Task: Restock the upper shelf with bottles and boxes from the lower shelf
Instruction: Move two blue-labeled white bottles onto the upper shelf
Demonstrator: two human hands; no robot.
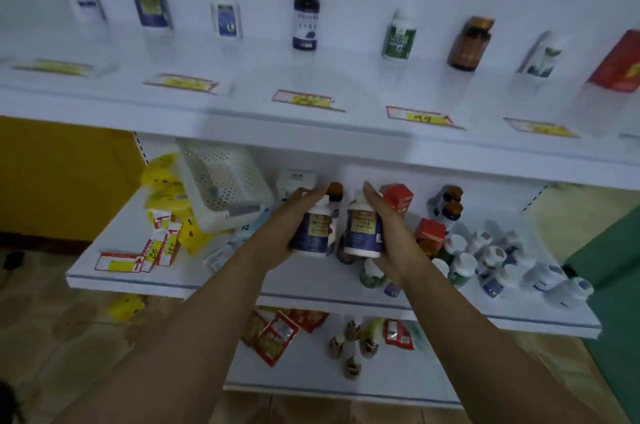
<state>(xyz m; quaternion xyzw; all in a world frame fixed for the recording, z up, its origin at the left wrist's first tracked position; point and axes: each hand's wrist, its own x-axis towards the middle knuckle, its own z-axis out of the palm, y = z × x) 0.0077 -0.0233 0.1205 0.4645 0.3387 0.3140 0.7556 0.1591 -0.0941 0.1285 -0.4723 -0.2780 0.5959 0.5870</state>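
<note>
Over lower shelf (117,236), left hand (289,226) gripping left bottle (313,233), right hand (393,236) gripping right bottle (363,236), labels (362,226) blurred

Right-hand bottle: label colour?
Dark blue with a pale yellow panel, on the white bottle; head view.

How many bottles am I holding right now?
2. One blue-labelled bottle in the left hand, a second blue-labelled bottle in the right hand, side by side above the lower shelf. No others seem hidden.
</note>
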